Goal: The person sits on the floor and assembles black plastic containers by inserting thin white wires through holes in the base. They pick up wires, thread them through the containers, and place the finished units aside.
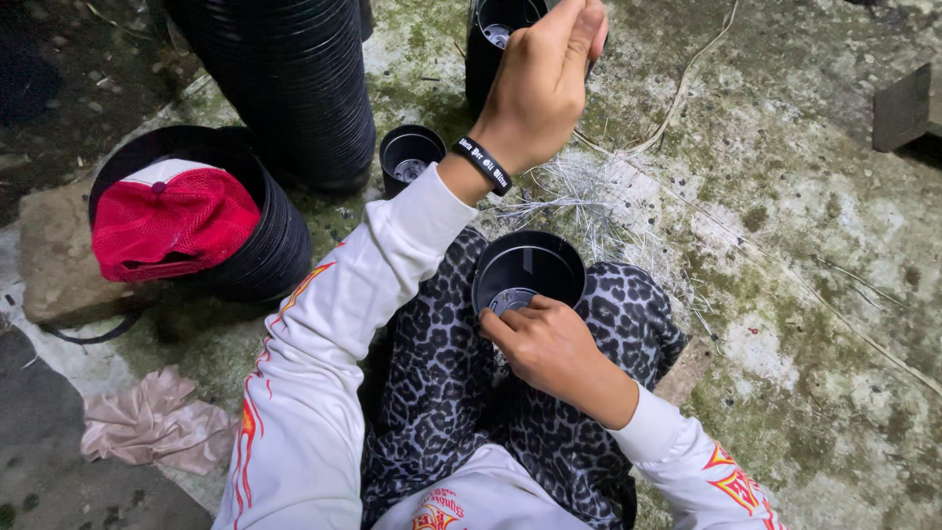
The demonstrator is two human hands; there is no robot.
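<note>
The fingers (574, 39) of the left hand (545, 88) are pressed together in a bunch at the rim of an upright black pot (488, 49) at the top of my view. I cannot tell whether they pinch anything. The fingers (505, 329) of the right hand (551, 345) curl on the near rim of a second black pot (528, 267), which rests in the lap on leopard-print trousers (432, 373), mouth up.

As I judge it, the pots are being handled one at a time, one steadied in the lap while the other hand works at the far one. Whatever follows calls for a firm hold on that lap pot, since it sits on cloth and not on the floor.

From the left I see a crumpled pink sheet (147, 424) on the ground, then a flat stone (54, 260). Beside it a red and white mesh cap (167, 221) lies on a low stack of black pots (275, 245). A taller stack (289, 88) stands behind, and a small pot (410, 152) stands just beside it.

I see no packages or signs. The only lettered thing is a black wristband (481, 164) with white print on the left wrist. The white sleeves carry red and orange flame shapes.

Right of the hands lies a tangle of thin pale strands (599, 211) on the mossy concrete floor (814, 294). A grey block (905, 106) sits at the far right edge.
</note>
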